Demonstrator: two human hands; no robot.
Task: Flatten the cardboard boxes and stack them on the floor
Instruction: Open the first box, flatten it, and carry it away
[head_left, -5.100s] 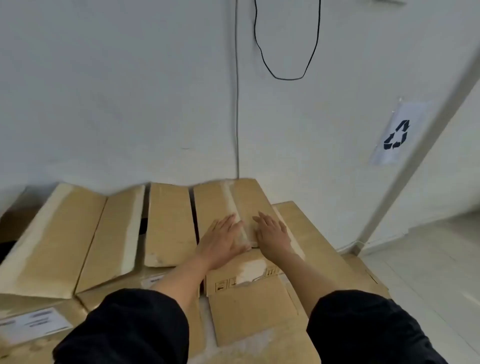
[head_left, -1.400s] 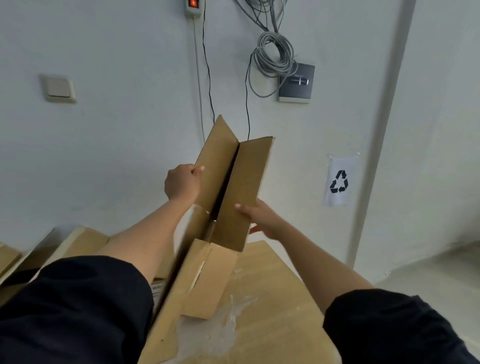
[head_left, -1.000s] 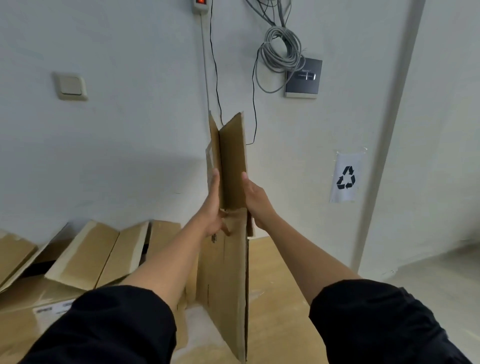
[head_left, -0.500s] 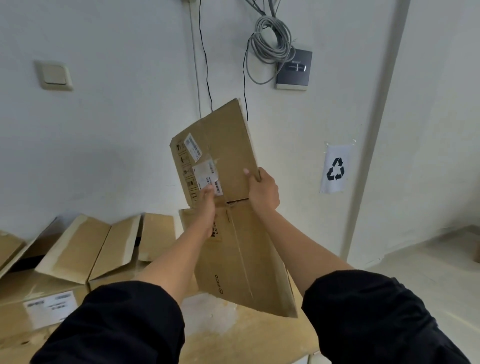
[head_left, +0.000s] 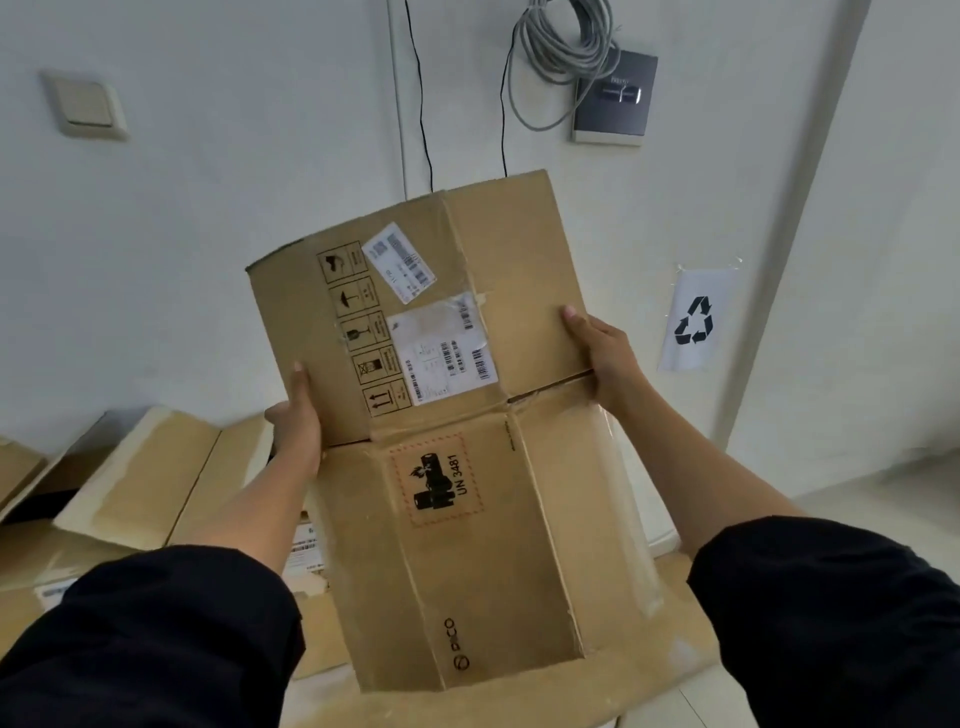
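Hands (head_left: 605, 358) — on flattened box (head_left: 457, 415) (side edges)

A pale tiled floor (head_left: 883, 499) shows at the right, running up to the white wall. Brown cardboard boxes (head_left: 140, 483) with open flaps lie at the lower left; what they rest on is hidden.

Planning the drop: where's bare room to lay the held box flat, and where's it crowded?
Free: the flattened cardboard just under and right of the held box, and bare floor right of it, below the recycling sign. Crowded: left, open boxes with raised flaps along the wall. Both the left hand and right hand are full.
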